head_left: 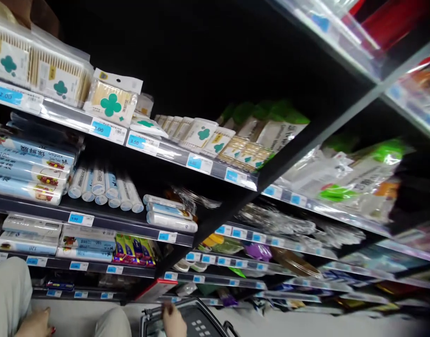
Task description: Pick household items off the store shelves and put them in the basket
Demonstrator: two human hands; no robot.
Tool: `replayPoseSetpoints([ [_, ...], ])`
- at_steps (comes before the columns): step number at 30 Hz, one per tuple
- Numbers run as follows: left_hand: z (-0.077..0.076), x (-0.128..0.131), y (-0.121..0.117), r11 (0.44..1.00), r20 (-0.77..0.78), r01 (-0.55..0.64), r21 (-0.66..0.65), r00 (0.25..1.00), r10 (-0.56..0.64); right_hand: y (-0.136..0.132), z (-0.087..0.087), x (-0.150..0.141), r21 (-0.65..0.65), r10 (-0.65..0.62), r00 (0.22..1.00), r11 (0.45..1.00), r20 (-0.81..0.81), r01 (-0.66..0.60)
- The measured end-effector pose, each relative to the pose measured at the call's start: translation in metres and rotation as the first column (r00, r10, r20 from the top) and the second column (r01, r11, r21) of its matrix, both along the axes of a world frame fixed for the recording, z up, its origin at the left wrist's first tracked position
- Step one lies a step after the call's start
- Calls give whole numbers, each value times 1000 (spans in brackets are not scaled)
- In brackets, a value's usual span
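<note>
My right hand [173, 322] is at the bottom edge of the view, its fingers curled over the near rim of a dark shopping basket [200, 323] that stands on the pale floor. At the bottom left corner my left hand [35, 324] rests low beside my leg in light trousers [7, 290]. Only part of that hand shows, with one red-nailed fingertip, and its fingers are too cut off to read. Both hands are well below the shop shelves.
Black shelves fill the view, tilted. The top shelf [105, 131] holds packs of toothpicks and cotton buds with green clover marks. Below lie white and blue rolls [105, 189] and flat boxes [32, 229]. Blurred bagged goods [355, 182] fill the right bay. Blue price tags line the edges.
</note>
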State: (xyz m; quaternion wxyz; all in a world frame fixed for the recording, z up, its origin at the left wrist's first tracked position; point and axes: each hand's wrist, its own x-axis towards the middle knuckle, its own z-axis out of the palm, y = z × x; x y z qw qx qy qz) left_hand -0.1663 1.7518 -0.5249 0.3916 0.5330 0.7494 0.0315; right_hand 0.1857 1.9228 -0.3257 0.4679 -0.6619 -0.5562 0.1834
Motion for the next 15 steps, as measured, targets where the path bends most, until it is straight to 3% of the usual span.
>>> replayPoseSetpoints([
  [2, -1, 2, 2, 1000, -27, 5, -10, 1000, -6, 11, 42, -27, 43, 55, 995, 997, 79, -58],
  [4, -1, 4, 3, 1000, -23, 14, -4, 1000, -14, 14, 93, -73, 162, 208, 952, 955, 224, -247],
  [6, -1, 6, 5, 1000, -12, 18, 7, 1000, -17, 16, 140, -132, 238, 286, 873, 886, 394, -398],
  [8, -3, 7, 6, 1000, -1, 14, 22, 1000, -14, 22, 173, -189, 260, 284, 754, 819, 592, -512],
  [11, -6, 4, 5, 999, 22, -6, 48, 1000, 5, 42, 191, -248, 160, 324, 636, 797, 700, -582],
  [15, -13, -5, 0, 995, 96, -58, 84, 994, 50, 69, 181, -273, 80, 452, 656, 785, 604, -614],
])
